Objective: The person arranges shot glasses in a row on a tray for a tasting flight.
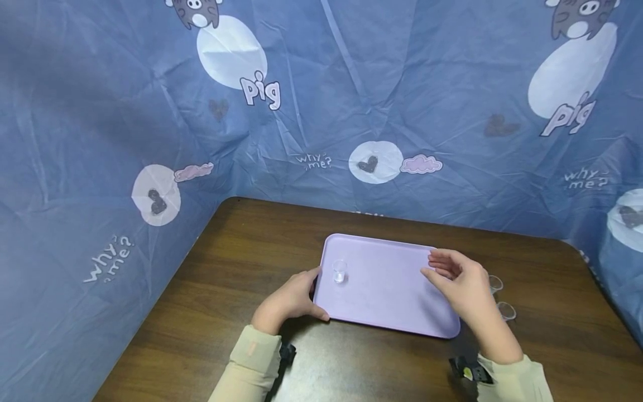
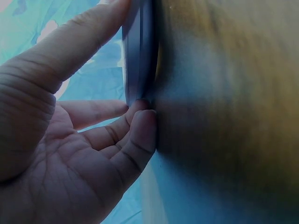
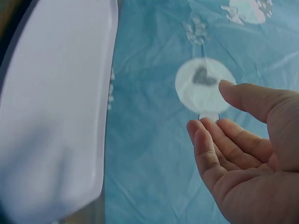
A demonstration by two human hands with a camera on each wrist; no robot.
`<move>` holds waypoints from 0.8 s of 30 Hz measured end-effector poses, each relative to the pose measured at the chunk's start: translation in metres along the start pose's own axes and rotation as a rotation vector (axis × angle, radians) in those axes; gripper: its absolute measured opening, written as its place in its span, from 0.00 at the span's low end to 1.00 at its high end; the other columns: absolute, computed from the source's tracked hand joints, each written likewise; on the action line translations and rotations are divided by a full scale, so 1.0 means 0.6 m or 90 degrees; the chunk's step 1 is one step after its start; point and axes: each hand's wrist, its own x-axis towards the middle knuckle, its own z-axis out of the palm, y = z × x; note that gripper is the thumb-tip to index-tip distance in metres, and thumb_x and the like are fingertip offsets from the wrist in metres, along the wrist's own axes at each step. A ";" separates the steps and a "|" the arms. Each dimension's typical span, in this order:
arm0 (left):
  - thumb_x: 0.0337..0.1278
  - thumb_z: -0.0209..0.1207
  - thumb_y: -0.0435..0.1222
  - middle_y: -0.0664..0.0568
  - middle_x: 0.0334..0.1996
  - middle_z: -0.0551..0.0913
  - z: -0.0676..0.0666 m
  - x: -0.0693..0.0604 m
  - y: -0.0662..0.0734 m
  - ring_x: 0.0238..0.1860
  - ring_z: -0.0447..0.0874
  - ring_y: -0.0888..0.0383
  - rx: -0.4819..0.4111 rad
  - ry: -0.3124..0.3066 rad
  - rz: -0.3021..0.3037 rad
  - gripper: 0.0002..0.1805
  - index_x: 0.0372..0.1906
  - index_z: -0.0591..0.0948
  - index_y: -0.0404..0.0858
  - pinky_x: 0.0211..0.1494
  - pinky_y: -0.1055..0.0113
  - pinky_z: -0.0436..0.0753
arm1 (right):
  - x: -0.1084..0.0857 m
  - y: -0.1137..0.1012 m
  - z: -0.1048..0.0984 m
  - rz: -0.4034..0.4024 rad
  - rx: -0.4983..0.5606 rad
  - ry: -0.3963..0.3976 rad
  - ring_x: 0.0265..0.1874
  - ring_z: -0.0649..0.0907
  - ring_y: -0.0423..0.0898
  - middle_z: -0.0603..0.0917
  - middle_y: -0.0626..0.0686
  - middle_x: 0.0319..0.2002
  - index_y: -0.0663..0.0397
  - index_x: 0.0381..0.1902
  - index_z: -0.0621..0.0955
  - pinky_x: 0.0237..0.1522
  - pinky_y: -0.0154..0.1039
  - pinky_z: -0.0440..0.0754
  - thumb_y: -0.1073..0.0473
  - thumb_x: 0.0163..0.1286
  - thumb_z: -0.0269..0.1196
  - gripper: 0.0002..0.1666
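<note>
A purple tray lies on the wooden table, with a small clear cup standing near its left end. My left hand grips the tray's near-left corner, thumb along the front edge and fingers at the left side. In the left wrist view, the bent fingertips touch the tray's rim low down by the tabletop. My right hand is held above the tray's right end, holding nothing. Its fingers are loosely bent and the thumb stands apart from them, as the right wrist view shows.
To the right of the tray, partly behind my right forearm, two clear round rims show on the table; what they belong to is hidden. A blue printed cloth hangs behind and beside the table.
</note>
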 end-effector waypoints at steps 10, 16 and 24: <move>0.28 0.86 0.39 0.38 0.53 0.81 0.001 -0.003 -0.009 0.53 0.79 0.46 0.006 0.005 0.002 0.61 0.73 0.66 0.27 0.59 0.51 0.76 | -0.021 0.025 -0.046 0.022 -0.029 0.047 0.41 0.86 0.38 0.87 0.62 0.46 0.68 0.54 0.82 0.41 0.26 0.81 0.66 0.62 0.74 0.23; 0.28 0.86 0.40 0.40 0.50 0.82 0.001 0.000 -0.009 0.50 0.79 0.48 0.009 0.002 0.004 0.60 0.72 0.67 0.28 0.57 0.52 0.77 | -0.036 0.037 -0.073 0.014 -0.055 0.077 0.40 0.86 0.38 0.87 0.63 0.44 0.69 0.52 0.83 0.41 0.25 0.80 0.67 0.61 0.75 0.22; 0.27 0.86 0.38 0.40 0.48 0.83 0.000 0.001 -0.002 0.49 0.80 0.47 -0.003 0.002 0.016 0.58 0.70 0.68 0.26 0.56 0.51 0.77 | -0.059 0.062 -0.126 0.028 -0.083 0.100 0.39 0.84 0.29 0.87 0.58 0.43 0.70 0.54 0.82 0.40 0.23 0.79 0.67 0.61 0.75 0.24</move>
